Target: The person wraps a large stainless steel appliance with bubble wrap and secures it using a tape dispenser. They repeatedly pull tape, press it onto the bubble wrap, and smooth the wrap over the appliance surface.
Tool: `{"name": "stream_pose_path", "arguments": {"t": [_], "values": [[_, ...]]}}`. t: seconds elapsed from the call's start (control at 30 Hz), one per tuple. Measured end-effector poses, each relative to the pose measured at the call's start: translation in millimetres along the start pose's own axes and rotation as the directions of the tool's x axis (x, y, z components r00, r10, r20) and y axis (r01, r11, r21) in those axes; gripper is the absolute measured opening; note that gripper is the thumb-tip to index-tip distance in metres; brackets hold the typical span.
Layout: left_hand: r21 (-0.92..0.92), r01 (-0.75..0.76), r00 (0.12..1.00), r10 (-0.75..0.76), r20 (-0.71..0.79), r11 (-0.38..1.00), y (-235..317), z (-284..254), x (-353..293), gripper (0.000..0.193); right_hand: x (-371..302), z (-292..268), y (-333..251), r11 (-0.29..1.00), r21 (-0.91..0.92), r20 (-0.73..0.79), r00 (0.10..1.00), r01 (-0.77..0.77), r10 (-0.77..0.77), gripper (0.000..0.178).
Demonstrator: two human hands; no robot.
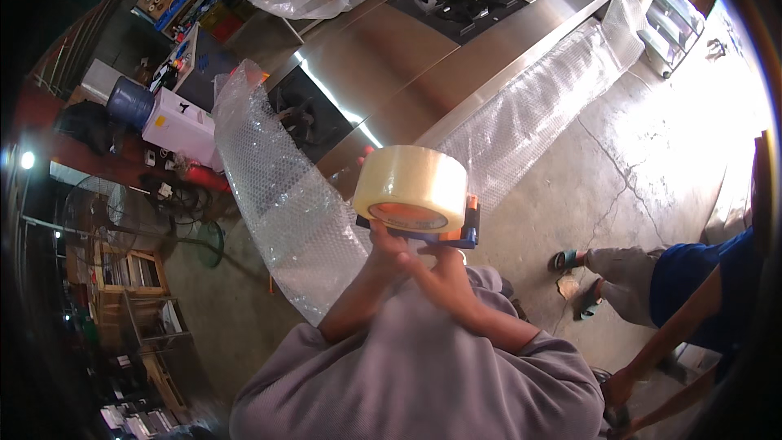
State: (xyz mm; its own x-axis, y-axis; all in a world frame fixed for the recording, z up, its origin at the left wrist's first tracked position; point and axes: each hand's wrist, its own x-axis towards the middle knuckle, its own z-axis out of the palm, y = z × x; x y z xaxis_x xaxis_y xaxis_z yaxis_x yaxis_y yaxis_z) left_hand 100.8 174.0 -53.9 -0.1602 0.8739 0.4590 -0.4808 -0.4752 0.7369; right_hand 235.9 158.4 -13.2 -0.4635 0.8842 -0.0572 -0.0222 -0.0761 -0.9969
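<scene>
A large roll of clear packing tape (411, 175) sits on a tape dispenser (466, 236) with blue and orange parts, held up in front of my chest. My left hand (388, 249) is closed at the near left underside of the dispenser. Beside it, my right hand (442, 275) is closed under the dispenser's right part; the roll hides some of the fingers. Beyond the tape stands a stainless steel stove (366, 57) with black burners. Bubble wrap (281, 187) hangs along its left end, and more bubble wrap (546, 98) runs along its near side.
At the right a person in a blue shirt (692, 277) bends low, hands near the floor. A pedestal fan (102, 208), a white water dispenser (183, 126) and wooden crates (134, 269) stand at the left. A cracked concrete floor (627, 171) stretches right of the stove.
</scene>
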Motion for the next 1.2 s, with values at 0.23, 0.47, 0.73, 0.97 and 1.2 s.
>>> {"name": "stream_pose_path", "arguments": {"t": [0.23,0.47,0.73,0.97,1.2], "values": [[0.244,0.173,0.984,-0.160,-0.073,0.954,7,1,-10,0.084,19,6,39,0.919,0.342,-0.072,0.981,0.196,-0.183,0.081],[0.331,0.375,0.916,-0.290,-0.278,0.866,-6,-3,-26,0.088,34,4,34,0.878,0.397,-0.192,0.960,0.266,-0.204,0.071],[0.842,-0.310,0.941,0.269,0.205,0.441,73,-10,36,0.107,50,-40,22,0.865,0.501,0.085,0.995,0.001,-0.050,0.078],[0.786,-0.296,0.954,0.130,0.270,0.542,92,-5,73,0.101,47,-35,22,0.877,-0.017,-0.131,0.869,0.479,-0.477,0.074],[0.033,-0.160,0.964,0.163,-0.209,0.987,30,9,48,0.092,60,-34,32,0.789,0.107,-0.088,0.796,0.605,-0.599,0.091]]}}
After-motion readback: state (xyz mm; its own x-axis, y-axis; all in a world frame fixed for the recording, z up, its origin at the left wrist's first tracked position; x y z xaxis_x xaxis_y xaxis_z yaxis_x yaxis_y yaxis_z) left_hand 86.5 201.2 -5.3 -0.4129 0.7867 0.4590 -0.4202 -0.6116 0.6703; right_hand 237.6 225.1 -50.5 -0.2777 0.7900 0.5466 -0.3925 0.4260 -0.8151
